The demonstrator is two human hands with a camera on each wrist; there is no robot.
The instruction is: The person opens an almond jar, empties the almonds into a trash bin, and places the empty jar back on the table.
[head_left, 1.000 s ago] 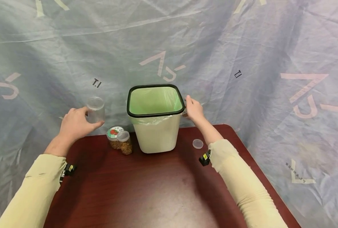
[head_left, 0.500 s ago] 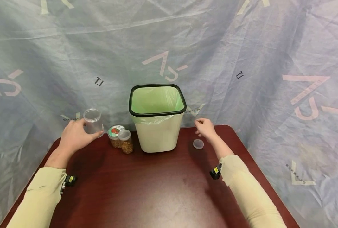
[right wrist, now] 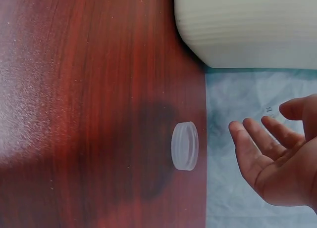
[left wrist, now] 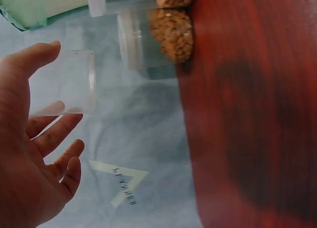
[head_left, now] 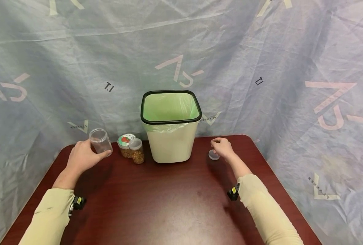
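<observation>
In the head view my left hand (head_left: 84, 156) holds a clear plastic jar (head_left: 101, 141) between thumb and fingers, raised over the table's back left. The jar looks empty and has no lid on. The left wrist view shows the thumb (left wrist: 42, 56) on one side of this jar (left wrist: 74, 84) and fingertips on the other. My right hand (head_left: 223, 148) hovers over a clear round lid (head_left: 212, 156) at the back right, partly covering it. From the right wrist, the fingers of that hand (right wrist: 280, 163) are relaxed and apart from the lid (right wrist: 184, 146), holding nothing.
A cream bin (head_left: 172, 144) with black rim and green liner stands at the table's back middle. Left of it are a narrow jar of nuts (head_left: 138, 156) and a wider jar with a green-labelled lid (head_left: 127, 139). Grey cloth (head_left: 230, 61) hangs behind the table (head_left: 157, 197).
My right hand has left the bin's right side and come down over the lid. My left hand has lowered the clear jar, still holding it.
</observation>
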